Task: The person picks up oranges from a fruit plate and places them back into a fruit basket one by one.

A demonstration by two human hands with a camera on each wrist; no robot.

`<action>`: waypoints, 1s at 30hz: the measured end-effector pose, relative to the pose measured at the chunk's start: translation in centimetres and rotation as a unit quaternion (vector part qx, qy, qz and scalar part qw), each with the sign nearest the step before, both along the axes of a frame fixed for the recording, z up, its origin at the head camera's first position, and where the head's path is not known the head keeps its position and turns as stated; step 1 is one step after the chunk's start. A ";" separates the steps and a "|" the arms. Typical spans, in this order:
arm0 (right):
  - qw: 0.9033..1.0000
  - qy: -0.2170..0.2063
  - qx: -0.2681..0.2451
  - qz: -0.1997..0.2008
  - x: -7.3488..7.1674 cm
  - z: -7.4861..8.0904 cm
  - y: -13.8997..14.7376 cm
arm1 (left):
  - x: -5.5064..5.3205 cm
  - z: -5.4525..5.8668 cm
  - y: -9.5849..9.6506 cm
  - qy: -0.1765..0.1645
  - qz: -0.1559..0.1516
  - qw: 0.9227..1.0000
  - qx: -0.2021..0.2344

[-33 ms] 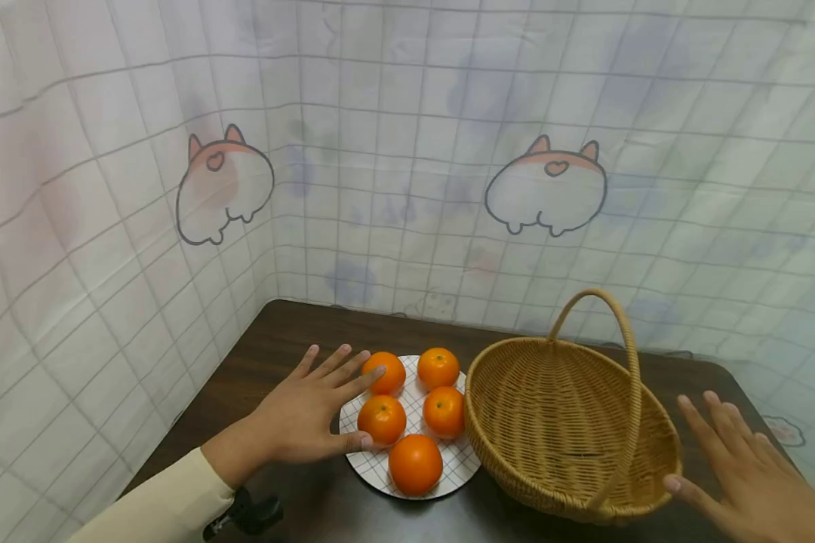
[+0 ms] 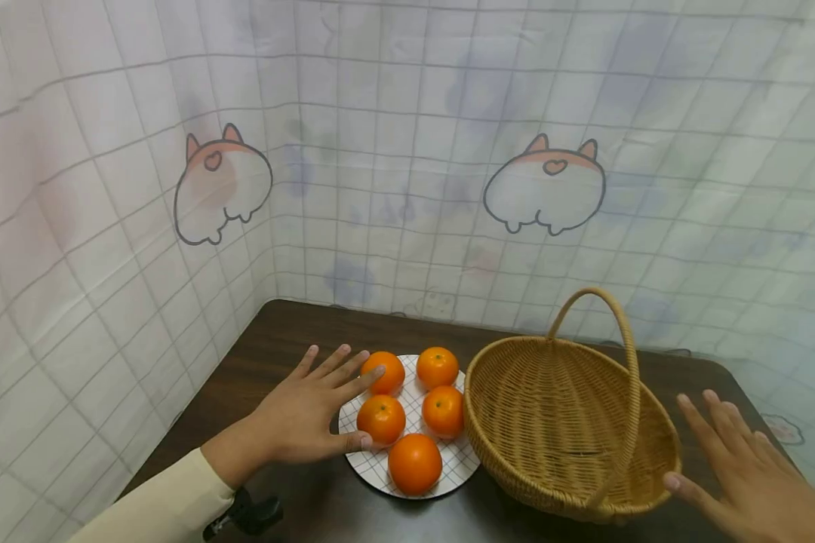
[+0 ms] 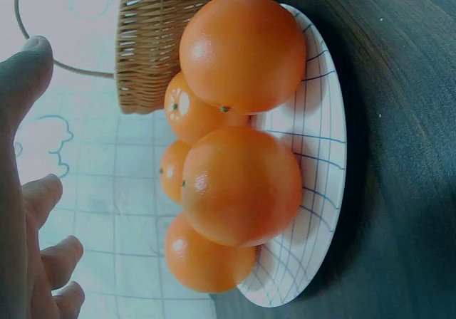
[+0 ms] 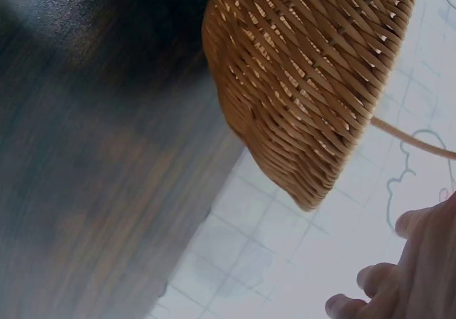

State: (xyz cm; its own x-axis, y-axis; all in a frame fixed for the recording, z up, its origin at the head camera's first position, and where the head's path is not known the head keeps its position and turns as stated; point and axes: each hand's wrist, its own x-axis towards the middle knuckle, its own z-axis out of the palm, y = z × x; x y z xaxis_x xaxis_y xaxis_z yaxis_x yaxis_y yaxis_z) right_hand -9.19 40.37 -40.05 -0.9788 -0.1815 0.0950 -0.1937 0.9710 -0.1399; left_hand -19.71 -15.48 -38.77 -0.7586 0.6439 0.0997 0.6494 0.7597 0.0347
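Observation:
Several oranges (image 2: 415, 464) sit on a round white plate (image 2: 448, 477) with a dark grid pattern. My left hand (image 2: 306, 415) is spread over the plate's left side, its fingers straight and holding nothing. In the left wrist view, a gap shows between its fingers (image 3: 44, 198) and the oranges (image 3: 242, 184). A wicker basket (image 2: 557, 422) with a tall arched handle (image 2: 628, 354) stands right of the plate, and no fruit shows in it. Beyond the basket's right rim, my right hand (image 2: 747, 467) is spread and holds nothing. The right wrist view shows the basket's woven side (image 4: 306, 84).
All of this stands on a dark wood-grain table (image 2: 292, 324). Behind and to the left hangs a white gridded cloth (image 2: 394, 151) with cartoon animal drawings. A black strap or clip (image 2: 247, 514) lies under the left wrist. The basket's rim adjoins or overlaps the plate's right edge.

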 end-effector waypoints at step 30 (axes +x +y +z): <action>0.996 -0.064 0.006 -0.063 -0.1 -2.0 0.6 | -1.6 -4.7 0.9 -0.045 -0.032 0.995 0.079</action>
State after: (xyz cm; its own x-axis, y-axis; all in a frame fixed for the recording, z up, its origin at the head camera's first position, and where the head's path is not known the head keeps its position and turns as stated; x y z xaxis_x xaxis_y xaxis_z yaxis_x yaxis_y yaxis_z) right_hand -9.28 40.98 -42.04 -0.9979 -0.0560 -0.0330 -0.0507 0.9882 -0.1447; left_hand -21.33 -14.53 -43.45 -0.7269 0.6730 0.1365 0.6851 0.6972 0.2111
